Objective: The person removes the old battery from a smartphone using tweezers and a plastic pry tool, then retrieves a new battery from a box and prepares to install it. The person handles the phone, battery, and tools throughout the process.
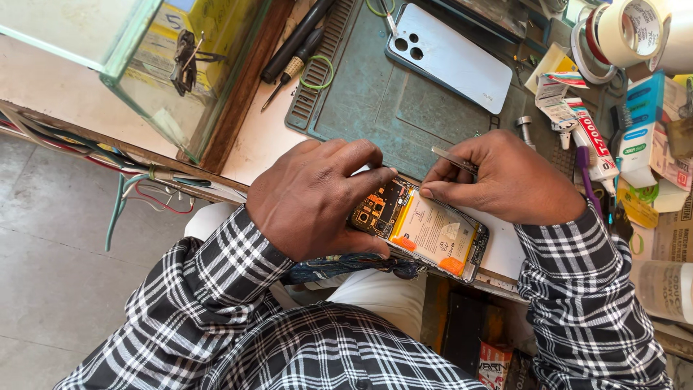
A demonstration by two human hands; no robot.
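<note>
A grey tiled floor (50, 289) lies left of the hands, below the edge of a cluttered pale bench (267, 137). Beyond the left hand stands a glass-walled box (144, 72) with yellow packets and a dark clip inside it. Just past both hands a grey-green rubber work mat (375, 108) covers the bench; on it, beyond the right hand, a white phone back cover with three camera holes (447, 61) lies flat. The opened phone with its pale battery and dark circuit board showing (422, 227) sits at the near bench edge between the hands. The left hand (317, 195) grips its upper end. The right hand (505, 177) pinches thin metal tweezers (453, 159), fingers pressing the phone's edge. Right of that hand lie glue tubes (588, 137), tape rolls (624, 32) and small cartons (646, 123).
</note>
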